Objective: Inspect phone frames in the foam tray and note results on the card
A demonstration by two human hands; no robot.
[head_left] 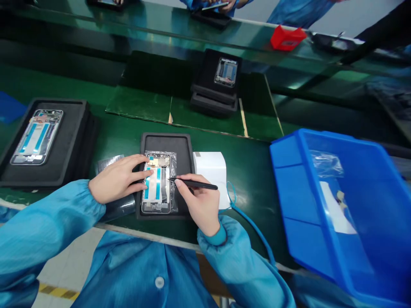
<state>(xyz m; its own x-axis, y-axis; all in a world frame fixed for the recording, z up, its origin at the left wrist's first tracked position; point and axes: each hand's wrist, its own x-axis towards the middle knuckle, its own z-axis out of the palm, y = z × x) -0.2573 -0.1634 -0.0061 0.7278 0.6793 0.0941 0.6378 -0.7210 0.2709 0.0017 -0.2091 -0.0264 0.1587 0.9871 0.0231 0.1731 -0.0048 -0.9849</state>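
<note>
A phone frame point(156, 188) with blue adhesive strips and exposed inner parts lies on a black foam tray point(183, 149), with clear film around it. My left hand point(120, 177) rests its spread fingertips on the left side of the phone frame. In my right hand point(204, 203) is a pair of black tweezers point(201, 185), pinched between thumb and fingers. Their tips reach the right edge of the phone frame; whether they grip anything is too small to see. A blue wrist strap point(217, 237) goes round my right wrist.
Left stands a stack of black trays point(72, 141) bearing another phone frame point(37, 137). More trays point(214, 100) sit on a raised green board. A white booklet point(210, 164) lies beside my tray, with a blue cord point(253, 224) nearby. A blue bin point(297, 196) stands right, holding plastic film.
</note>
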